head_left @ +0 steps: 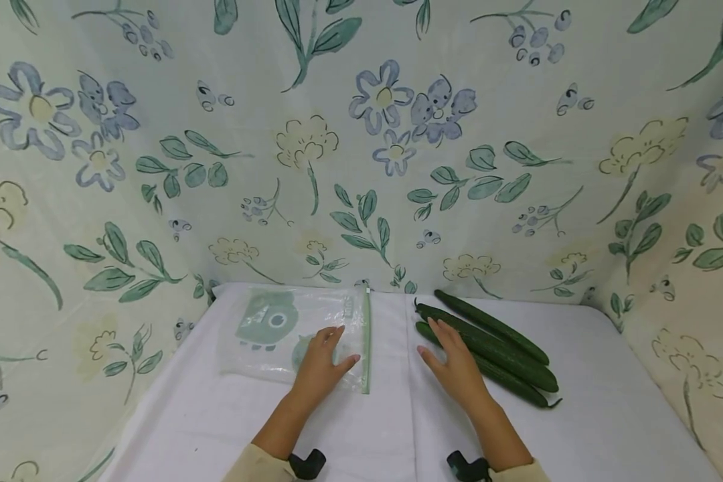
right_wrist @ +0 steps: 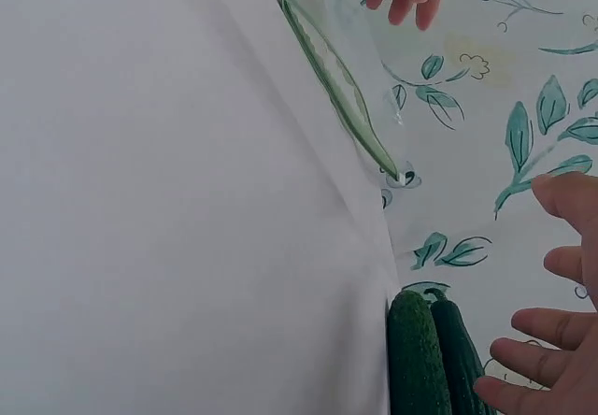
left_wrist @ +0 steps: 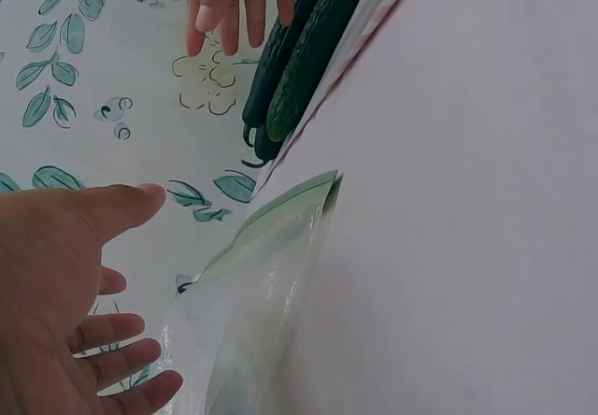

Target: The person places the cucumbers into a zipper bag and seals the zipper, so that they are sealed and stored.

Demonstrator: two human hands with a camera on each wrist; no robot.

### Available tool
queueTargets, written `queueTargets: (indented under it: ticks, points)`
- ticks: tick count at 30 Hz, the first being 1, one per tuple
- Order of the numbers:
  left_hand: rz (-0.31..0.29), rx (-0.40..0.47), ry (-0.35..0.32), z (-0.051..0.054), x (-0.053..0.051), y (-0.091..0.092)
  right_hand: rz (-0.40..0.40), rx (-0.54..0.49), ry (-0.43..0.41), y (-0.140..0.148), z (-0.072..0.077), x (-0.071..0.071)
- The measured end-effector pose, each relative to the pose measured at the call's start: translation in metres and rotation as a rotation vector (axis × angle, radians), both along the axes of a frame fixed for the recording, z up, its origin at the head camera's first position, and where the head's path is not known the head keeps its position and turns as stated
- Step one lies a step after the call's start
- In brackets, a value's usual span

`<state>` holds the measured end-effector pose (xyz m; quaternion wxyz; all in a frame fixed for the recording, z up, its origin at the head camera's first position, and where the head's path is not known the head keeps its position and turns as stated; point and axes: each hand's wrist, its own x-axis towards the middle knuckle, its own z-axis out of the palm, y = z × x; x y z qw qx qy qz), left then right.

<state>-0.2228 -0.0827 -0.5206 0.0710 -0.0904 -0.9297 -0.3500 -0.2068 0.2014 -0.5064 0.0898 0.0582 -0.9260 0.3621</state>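
A clear zip bag (head_left: pixel 277 365) with a green seal strip and green cartoon prints lies flat on the left of the white-covered table. Over its right part hovers my left hand (head_left: pixel 320 368), fingers spread and holding nothing. Three long cucumbers (head_left: pixel 488 335) lie side by side, slanted, to the right. My right hand (head_left: pixel 458 368) is above their left ends, its fingers loosely extended and nothing in its grip. In the left wrist view the bag's green-edged mouth (left_wrist: pixel 280 205) stands slightly apart; the right wrist view shows the gap in the seal strip (right_wrist: pixel 341 97).
A white cloth (head_left: pixel 385 435) with a crease down its middle covers the table. Behind and at both sides hangs a floral curtain (head_left: pixel 361 167). Dark wrist-worn devices (head_left: pixel 307 463) sit near both sleeves.
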Motion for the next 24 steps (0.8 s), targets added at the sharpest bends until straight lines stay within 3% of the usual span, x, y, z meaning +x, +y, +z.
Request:
queueTargets:
  ticks: [10,19,24]
  points:
    - [-0.045,0.12,-0.127,-0.009,-0.005,0.021,-0.005,-0.111,-0.076,-0.015,-0.011,-0.006]
    - [-0.013,0.02,-0.181,-0.013,-0.013,0.032,-0.011,-0.129,-0.104,-0.032,-0.016,-0.008]
    - [0.001,-0.063,-0.194,-0.016,-0.017,0.037,0.031,-0.161,-0.115,-0.04,-0.018,-0.006]
